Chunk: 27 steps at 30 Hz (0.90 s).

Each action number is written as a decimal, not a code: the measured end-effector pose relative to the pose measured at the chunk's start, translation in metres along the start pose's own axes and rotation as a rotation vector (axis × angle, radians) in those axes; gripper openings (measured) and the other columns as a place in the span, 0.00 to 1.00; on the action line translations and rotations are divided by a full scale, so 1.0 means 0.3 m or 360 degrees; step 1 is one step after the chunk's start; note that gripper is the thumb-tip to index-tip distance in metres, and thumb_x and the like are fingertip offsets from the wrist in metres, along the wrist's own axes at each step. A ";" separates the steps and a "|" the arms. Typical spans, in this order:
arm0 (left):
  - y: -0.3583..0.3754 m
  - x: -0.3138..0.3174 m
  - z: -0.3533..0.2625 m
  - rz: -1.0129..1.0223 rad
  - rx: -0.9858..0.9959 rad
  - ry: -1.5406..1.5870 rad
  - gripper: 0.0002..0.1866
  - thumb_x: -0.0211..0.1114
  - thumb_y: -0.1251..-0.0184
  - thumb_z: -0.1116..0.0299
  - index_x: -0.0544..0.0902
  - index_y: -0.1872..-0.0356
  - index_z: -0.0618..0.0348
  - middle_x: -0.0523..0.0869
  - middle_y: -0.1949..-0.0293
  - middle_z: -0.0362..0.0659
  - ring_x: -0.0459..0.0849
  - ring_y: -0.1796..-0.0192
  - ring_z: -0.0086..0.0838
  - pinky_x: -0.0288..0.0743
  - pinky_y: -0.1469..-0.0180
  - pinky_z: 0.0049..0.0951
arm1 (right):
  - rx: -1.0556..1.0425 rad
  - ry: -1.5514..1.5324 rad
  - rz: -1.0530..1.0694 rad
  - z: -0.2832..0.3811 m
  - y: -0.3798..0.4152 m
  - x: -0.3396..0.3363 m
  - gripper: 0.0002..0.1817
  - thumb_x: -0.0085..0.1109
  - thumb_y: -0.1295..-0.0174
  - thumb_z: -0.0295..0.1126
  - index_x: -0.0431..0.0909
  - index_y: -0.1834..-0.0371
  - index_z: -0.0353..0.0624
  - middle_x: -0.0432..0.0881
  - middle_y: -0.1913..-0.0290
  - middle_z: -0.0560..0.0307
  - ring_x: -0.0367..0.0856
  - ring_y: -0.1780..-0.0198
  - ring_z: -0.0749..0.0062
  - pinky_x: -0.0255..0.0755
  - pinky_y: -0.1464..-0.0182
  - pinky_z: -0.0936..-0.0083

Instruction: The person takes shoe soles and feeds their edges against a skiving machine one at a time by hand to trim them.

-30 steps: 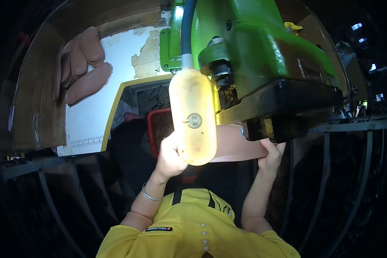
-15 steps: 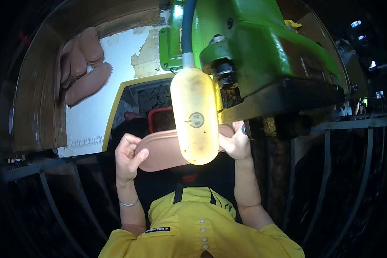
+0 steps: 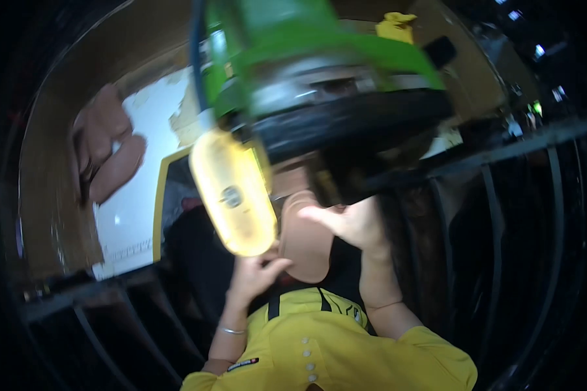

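I hold a pinkish-brown shoe sole [image 3: 304, 242] upright in front of my chest, just under the green machine head [image 3: 306, 52]. My left hand [image 3: 257, 274], with a bangle on its wrist, grips the sole's lower end from the left. My right hand [image 3: 349, 225] rests against its upper right side with the fingers spread along it. A yellowish translucent bottle [image 3: 233, 193] hangs from the machine on a dark hose and covers the sole's upper left part. The picture is blurred.
Several more soles [image 3: 107, 156] lie piled at the left on a white sheet [image 3: 134, 215], beside brown cardboard [image 3: 52, 215]. A black machine base [image 3: 352, 124] hangs over my hands. Dark metal guard bars [image 3: 496, 195] curve around on both sides.
The sole has turned from lying across to standing upright. My left hand moved in under the bottle, my right hand shifted to the sole's upper side, and the view swung left.
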<state>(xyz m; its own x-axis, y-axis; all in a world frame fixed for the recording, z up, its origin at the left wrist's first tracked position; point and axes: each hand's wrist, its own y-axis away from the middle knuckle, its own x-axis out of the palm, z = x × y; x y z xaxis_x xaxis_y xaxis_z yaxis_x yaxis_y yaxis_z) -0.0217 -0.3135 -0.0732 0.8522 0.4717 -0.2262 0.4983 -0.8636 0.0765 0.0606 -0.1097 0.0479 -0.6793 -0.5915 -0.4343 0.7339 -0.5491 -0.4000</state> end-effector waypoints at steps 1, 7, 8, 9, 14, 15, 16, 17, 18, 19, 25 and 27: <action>-0.048 -0.073 -0.024 -0.0289 0.0062 -0.0072 0.23 0.75 0.50 0.76 0.79 0.50 0.63 0.85 0.57 0.43 0.84 0.59 0.25 0.79 0.54 0.26 | 0.0235 0.0142 -0.0128 -0.081 0.042 -0.075 0.25 0.75 0.50 0.29 0.70 0.53 0.37 0.81 0.71 0.56 0.79 0.70 0.83 0.72 0.68 0.86; -0.183 -0.941 0.209 -0.1242 -0.0021 -0.2099 0.54 0.79 0.59 0.57 0.59 0.28 0.53 0.58 0.28 0.55 0.51 0.26 0.55 0.49 0.27 0.51 | 0.0240 -0.0292 -0.1536 -0.150 -0.058 -0.376 0.19 0.55 0.35 0.25 0.65 0.42 0.36 0.79 0.62 0.49 0.77 0.79 0.79 0.68 0.84 0.88; -0.209 -0.974 0.174 -0.1343 -0.0497 -0.2069 0.55 0.79 0.60 0.57 0.58 0.27 0.49 0.56 0.27 0.54 0.51 0.26 0.55 0.50 0.27 0.51 | 0.0272 -0.0301 -0.1540 -0.190 -0.094 -0.372 0.20 0.55 0.35 0.25 0.64 0.42 0.36 0.78 0.59 0.47 0.78 0.79 0.77 0.70 0.83 0.86; -0.233 -1.003 0.134 -0.1430 -0.0973 -0.2007 0.56 0.80 0.61 0.57 0.57 0.27 0.45 0.54 0.26 0.53 0.51 0.26 0.55 0.51 0.27 0.51 | 0.0339 -0.0388 -0.1465 -0.264 -0.130 -0.359 0.22 0.56 0.36 0.25 0.62 0.40 0.36 0.77 0.58 0.46 0.79 0.77 0.76 0.72 0.83 0.85; -0.190 -1.164 0.250 -0.1058 -0.0723 -0.1500 0.52 0.79 0.61 0.59 0.62 0.29 0.46 0.60 0.30 0.53 0.58 0.29 0.53 0.56 0.29 0.48 | 0.0745 -0.0627 -0.1193 -0.707 -0.225 -0.193 0.34 0.61 0.36 0.35 0.52 0.35 0.37 0.76 0.64 0.48 0.78 0.77 0.72 0.77 0.81 0.77; -0.179 -1.138 0.233 -0.1041 -0.0663 -0.1397 0.49 0.79 0.60 0.60 0.64 0.31 0.50 0.65 0.33 0.53 0.61 0.31 0.52 0.58 0.30 0.48 | 0.0845 -0.0630 -0.1184 -0.649 -0.221 -0.180 0.34 0.60 0.35 0.38 0.51 0.33 0.37 0.74 0.69 0.53 0.73 0.81 0.76 0.73 0.83 0.80; -0.165 -1.109 0.225 -0.1050 -0.0672 -0.1403 0.49 0.79 0.60 0.60 0.64 0.31 0.50 0.65 0.33 0.53 0.61 0.31 0.52 0.58 0.30 0.48 | 0.0848 -0.0640 -0.1173 -0.602 -0.212 -0.173 0.34 0.60 0.35 0.38 0.51 0.33 0.37 0.74 0.69 0.53 0.73 0.81 0.76 0.73 0.83 0.80; -0.144 -1.066 0.224 -0.1105 -0.0638 -0.1457 0.47 0.79 0.61 0.61 0.67 0.33 0.54 0.68 0.37 0.53 0.64 0.34 0.51 0.59 0.31 0.47 | 0.0898 -0.0586 -0.1218 -0.565 -0.196 -0.164 0.35 0.60 0.35 0.38 0.51 0.33 0.37 0.73 0.73 0.56 0.71 0.83 0.78 0.70 0.84 0.82; -0.117 -1.022 0.228 -0.1153 -0.0607 -0.1512 0.45 0.79 0.61 0.63 0.69 0.36 0.59 0.71 0.42 0.54 0.67 0.37 0.50 0.60 0.33 0.46 | 0.0953 -0.0528 -0.1261 -0.547 -0.166 -0.146 0.35 0.60 0.34 0.39 0.51 0.32 0.38 0.71 0.76 0.59 0.68 0.84 0.80 0.67 0.85 0.83; -0.081 -0.977 0.242 -0.1212 -0.0394 -0.1501 0.40 0.79 0.62 0.64 0.72 0.42 0.65 0.74 0.48 0.53 0.69 0.42 0.49 0.62 0.37 0.46 | 0.0786 -0.0527 -0.1294 -0.543 -0.134 -0.113 0.34 0.59 0.33 0.37 0.52 0.31 0.38 0.68 0.80 0.63 0.64 0.86 0.82 0.63 0.87 0.84; 0.068 -0.602 0.085 -0.1062 -0.0219 -0.1391 0.38 0.81 0.67 0.66 0.73 0.50 0.67 0.74 0.53 0.52 0.70 0.46 0.48 0.64 0.41 0.45 | 0.0704 -0.1786 0.0349 -0.281 0.095 0.192 0.23 0.51 0.34 0.22 0.61 0.35 0.38 0.73 0.40 0.46 0.84 0.69 0.72 0.75 0.79 0.84; 0.099 -0.533 0.053 -0.1074 -0.0189 -0.1325 0.39 0.82 0.71 0.68 0.73 0.50 0.66 0.75 0.53 0.52 0.73 0.47 0.47 0.67 0.42 0.43 | 0.0452 -0.1630 0.0240 -0.241 0.190 0.336 0.05 0.44 0.30 0.23 0.71 0.58 0.35 0.77 0.63 0.56 0.77 0.74 0.75 0.77 0.68 0.77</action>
<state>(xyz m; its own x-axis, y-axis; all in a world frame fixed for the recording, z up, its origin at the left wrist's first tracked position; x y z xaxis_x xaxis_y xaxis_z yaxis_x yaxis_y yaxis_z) -0.1456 -0.4174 -0.0502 0.0422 0.5363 -0.8430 0.8752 -0.4268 -0.2277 0.0341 -0.1579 -0.0771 -0.3567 -0.8057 0.4729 0.8726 -0.4681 -0.1393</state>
